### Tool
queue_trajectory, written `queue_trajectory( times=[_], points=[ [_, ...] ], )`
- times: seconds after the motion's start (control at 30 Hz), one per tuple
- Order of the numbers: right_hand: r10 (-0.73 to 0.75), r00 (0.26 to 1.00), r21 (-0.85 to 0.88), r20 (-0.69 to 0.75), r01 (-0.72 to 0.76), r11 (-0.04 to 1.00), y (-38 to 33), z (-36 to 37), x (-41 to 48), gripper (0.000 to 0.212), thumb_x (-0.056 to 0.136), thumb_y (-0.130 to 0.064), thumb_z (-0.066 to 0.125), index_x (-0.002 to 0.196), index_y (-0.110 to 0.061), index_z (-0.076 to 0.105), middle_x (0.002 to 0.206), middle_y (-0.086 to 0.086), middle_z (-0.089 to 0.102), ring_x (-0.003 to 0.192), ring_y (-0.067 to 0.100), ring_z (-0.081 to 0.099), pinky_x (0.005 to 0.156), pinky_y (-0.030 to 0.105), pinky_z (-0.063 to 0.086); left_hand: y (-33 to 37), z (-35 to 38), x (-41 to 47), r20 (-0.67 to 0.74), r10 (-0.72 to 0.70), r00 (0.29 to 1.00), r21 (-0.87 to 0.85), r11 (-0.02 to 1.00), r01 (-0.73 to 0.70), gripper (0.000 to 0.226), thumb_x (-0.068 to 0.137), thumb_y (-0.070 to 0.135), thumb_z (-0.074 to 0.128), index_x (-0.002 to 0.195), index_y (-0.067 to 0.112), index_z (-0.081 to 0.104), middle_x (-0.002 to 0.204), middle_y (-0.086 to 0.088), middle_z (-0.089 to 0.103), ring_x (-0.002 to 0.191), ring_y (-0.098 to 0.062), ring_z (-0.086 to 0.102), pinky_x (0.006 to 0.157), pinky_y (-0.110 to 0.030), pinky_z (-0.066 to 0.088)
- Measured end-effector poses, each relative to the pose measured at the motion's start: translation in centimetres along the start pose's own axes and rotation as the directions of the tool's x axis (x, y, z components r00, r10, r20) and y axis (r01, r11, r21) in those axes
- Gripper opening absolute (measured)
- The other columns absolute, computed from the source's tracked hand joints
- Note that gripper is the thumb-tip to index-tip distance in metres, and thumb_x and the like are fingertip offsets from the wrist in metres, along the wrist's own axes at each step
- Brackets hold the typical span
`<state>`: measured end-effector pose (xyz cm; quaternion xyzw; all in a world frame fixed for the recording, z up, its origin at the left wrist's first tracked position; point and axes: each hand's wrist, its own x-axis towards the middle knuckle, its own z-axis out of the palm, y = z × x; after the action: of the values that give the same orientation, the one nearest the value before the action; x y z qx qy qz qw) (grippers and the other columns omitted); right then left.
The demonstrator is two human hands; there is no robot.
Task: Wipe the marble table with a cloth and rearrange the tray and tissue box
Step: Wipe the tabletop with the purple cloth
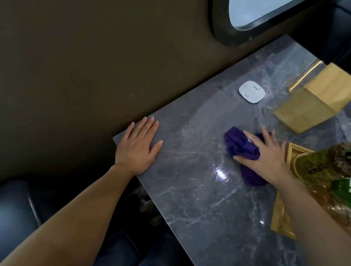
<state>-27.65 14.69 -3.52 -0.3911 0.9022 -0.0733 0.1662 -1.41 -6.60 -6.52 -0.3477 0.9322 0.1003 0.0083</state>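
Flat and spread, the right hand presses down on a bunched purple cloth at centre right of the frame, fingers splayed over it rather than curled around it. Left of it, the left hand lies palm-down and empty on the corner of the grey marble table. A wooden tissue box sits upper right, beside a white square pad. A wooden tray holding a glass vase lies at the right edge.
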Motion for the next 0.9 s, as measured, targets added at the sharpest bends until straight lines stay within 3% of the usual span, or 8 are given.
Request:
queue_trajectory(
  times=[0.17, 0.3, 0.4, 0.53, 0.67, 0.73, 0.83, 0.9],
  points=[
    [0.014, 0.984, 0.219, -0.176, 0.026, 0.975, -2.0, 1.7, -1.5, 0.059, 0.069, -0.024, 0.075, 0.123, -0.014, 0.054, 0.148, 0.011, 0.035, 0.141, 0.034, 0.013, 0.115, 0.057, 0.001, -0.1, 0.2, 0.1, -0.008, 0.011, 1.0, 0.011, 1.0, -0.011, 0.065, 0.091, 0.054, 0.012, 0.146, 0.021, 0.01, 0.158, 0.001, 0.012, 0.145, -0.011, 0.003, 0.116, -0.034, -0.005],
    [0.031, 0.977, 0.324, -0.213, 0.041, 0.945, -6.4, 3.1, -4.8, 0.067, 0.064, -0.019, 0.077, 0.126, -0.02, 0.052, 0.145, 0.012, 0.04, 0.139, 0.038, 0.019, 0.115, 0.052, 0.003, -0.1, 0.5, 0.1, -0.017, 0.01, 1.0, 0.017, 1.0, -0.01, 0.066, 0.089, 0.055, 0.011, 0.146, 0.021, 0.01, 0.158, 0.001, 0.012, 0.145, -0.012, 0.003, 0.114, -0.033, -0.005],
    [-0.12, 0.967, 0.303, -0.224, 0.186, 0.935, -11.9, 5.5, -8.7, 0.073, 0.059, -0.025, 0.077, 0.127, -0.028, 0.05, 0.139, 0.015, 0.047, 0.133, 0.046, 0.029, 0.112, 0.059, 0.013, -0.2, 0.5, 0.2, -0.017, 0.014, 1.0, 0.022, 1.0, -0.014, 0.066, 0.089, 0.054, 0.011, 0.146, 0.02, 0.011, 0.158, 0.0, 0.013, 0.145, -0.013, 0.004, 0.114, -0.034, -0.005],
    [-0.363, 0.887, 0.249, -0.285, 0.434, 0.866, -16.9, 8.8, -12.8, 0.054, 0.052, -0.026, 0.079, 0.105, -0.019, 0.068, 0.123, 0.014, 0.062, 0.122, 0.046, 0.045, 0.103, 0.066, 0.026, 0.0, 0.3, 0.3, 0.008, 0.023, 1.0, 0.028, 0.999, -0.023, 0.065, 0.091, 0.052, 0.011, 0.146, 0.018, 0.01, 0.159, -0.002, 0.011, 0.145, -0.014, 0.003, 0.114, -0.034, -0.006],
    [-0.505, 0.832, 0.281, -0.232, 0.554, 0.784, -18.1, 10.6, -16.4, 0.03, 0.064, -0.025, 0.071, 0.094, -0.02, 0.069, 0.117, 0.002, 0.067, 0.125, 0.029, 0.048, 0.107, 0.052, 0.034, 0.1, 0.0, 0.2, 0.04, 0.023, 0.999, 0.017, 1.0, -0.023, 0.063, 0.093, 0.051, 0.013, 0.146, 0.019, 0.007, 0.159, -0.001, 0.007, 0.146, -0.014, 0.0, 0.115, -0.035, -0.006],
    [-0.478, 0.86, 0.428, -0.179, 0.505, 0.749, -18.0, 10.4, -17.0, 0.032, 0.063, -0.019, 0.073, 0.095, -0.018, 0.069, 0.114, 0.001, 0.068, 0.126, 0.022, 0.047, 0.11, 0.043, 0.032, 0.1, 0.0, 0.1, 0.05, 0.023, 0.998, 0.016, 1.0, -0.024, 0.063, 0.093, 0.051, 0.012, 0.147, 0.019, 0.006, 0.159, -0.001, 0.006, 0.146, -0.014, 0.0, 0.116, -0.036, -0.006],
    [-0.44, 0.895, 0.725, 0.074, 0.255, 0.64, -17.5, 8.7, -17.2, 0.046, 0.056, -0.01, 0.077, 0.101, -0.019, 0.069, 0.117, 0.0, 0.067, 0.121, 0.008, 0.05, 0.113, 0.03, 0.027, 0.1, -0.1, 0.0, 0.047, 0.024, 0.999, -0.003, 1.0, -0.024, 0.062, 0.094, 0.049, 0.013, 0.147, 0.018, 0.007, 0.159, 0.0, 0.006, 0.146, -0.013, 0.0, 0.119, -0.038, -0.003],
    [-0.437, 0.869, 0.794, 0.234, 0.088, 0.601, -17.0, 7.3, -17.5, 0.051, 0.054, -0.009, 0.074, 0.101, -0.026, 0.067, 0.115, -0.004, 0.067, 0.111, 0.004, 0.056, 0.106, 0.028, 0.038, 0.1, -0.2, -0.1, 0.056, 0.019, 0.998, -0.006, 1.0, -0.019, 0.062, 0.094, 0.05, 0.013, 0.147, 0.018, 0.007, 0.159, 0.0, 0.006, 0.146, -0.014, 0.0, 0.12, -0.038, -0.002]
  ],
)
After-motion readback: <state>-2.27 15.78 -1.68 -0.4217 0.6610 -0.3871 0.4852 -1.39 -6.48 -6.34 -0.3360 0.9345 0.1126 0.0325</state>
